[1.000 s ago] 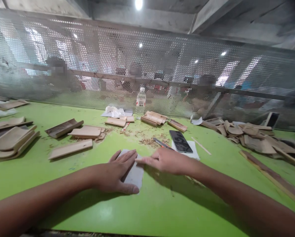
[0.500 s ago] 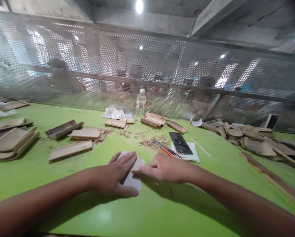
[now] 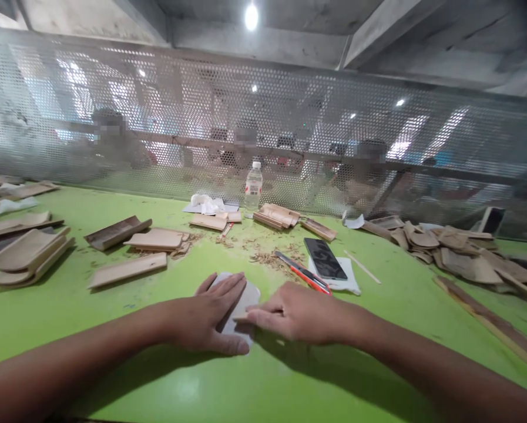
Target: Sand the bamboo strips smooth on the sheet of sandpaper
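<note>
The left hand (image 3: 219, 317) lies spread on a flat, whitish, papery sheet (image 3: 248, 294) (likely so it can't slip); the right hand (image 3: 305, 314) pinches a thin, pale wooden strip (image 3: 240, 319) over it.

Clear bottle (image 3: 253, 187) upright before perforated screen (image 3: 184, 100); dark phone (image 3: 325, 258) partly on white paper (image 3: 350, 281).

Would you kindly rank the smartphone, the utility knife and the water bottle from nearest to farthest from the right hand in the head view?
1. Utility knife: just beyond the right hand.
2. Smartphone: behind the knife and to its right.
3. Water bottle: at the back, left of the phone, before the perforated screen.
</note>
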A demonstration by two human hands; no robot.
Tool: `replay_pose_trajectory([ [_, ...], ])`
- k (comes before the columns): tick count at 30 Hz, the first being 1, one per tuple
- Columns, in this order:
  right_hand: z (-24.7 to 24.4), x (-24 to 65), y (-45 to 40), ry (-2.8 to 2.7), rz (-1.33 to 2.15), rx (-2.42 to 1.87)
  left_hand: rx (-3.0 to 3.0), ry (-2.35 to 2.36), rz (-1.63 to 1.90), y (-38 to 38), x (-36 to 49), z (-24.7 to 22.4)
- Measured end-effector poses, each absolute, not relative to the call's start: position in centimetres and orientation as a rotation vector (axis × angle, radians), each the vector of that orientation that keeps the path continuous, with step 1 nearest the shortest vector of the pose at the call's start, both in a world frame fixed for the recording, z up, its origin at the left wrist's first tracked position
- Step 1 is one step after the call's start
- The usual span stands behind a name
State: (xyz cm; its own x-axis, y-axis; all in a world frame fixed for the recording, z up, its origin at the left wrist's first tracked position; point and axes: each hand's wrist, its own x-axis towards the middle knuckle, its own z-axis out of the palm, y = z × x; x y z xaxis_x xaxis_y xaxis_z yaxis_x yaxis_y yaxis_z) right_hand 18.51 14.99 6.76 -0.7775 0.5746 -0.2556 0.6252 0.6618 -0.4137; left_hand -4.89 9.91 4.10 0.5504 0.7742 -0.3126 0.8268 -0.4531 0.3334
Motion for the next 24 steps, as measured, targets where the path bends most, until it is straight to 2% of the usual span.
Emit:
replay_pose_trajectory([
  [2,6.80,18.40,14.72,2.797,-0.622,0.989,2.342,1.311,-0.163,9.93,-4.87,4.00],
  [6,6.66,18.02,14.66,2.777,-0.260,1.225,2.322,1.330,-0.197,9.88,-4.71,4.17],
  [9,6.56,17.79,14.64,2.759,-0.272,1.106,2.339,1.325,-0.204,9.81,-4.63,4.32],
  [13,6.80,17.71,14.54,2.707,-0.150,1.256,2.330,1.352,-0.193,9.76,-4.60,4.41],
  [17,6.89,17.89,14.60,2.764,-0.328,1.053,2.329,1.323,-0.201,9.75,-4.61,4.47],
  [21,6.51,18.13,15.11,2.744,-0.181,1.245,2.324,1.354,-0.211,9.75,-4.55,4.57],
  [24,6.28,18.19,15.18,2.769,-0.198,1.166,2.329,1.335,-0.220,9.70,-4.47,4.66],
])
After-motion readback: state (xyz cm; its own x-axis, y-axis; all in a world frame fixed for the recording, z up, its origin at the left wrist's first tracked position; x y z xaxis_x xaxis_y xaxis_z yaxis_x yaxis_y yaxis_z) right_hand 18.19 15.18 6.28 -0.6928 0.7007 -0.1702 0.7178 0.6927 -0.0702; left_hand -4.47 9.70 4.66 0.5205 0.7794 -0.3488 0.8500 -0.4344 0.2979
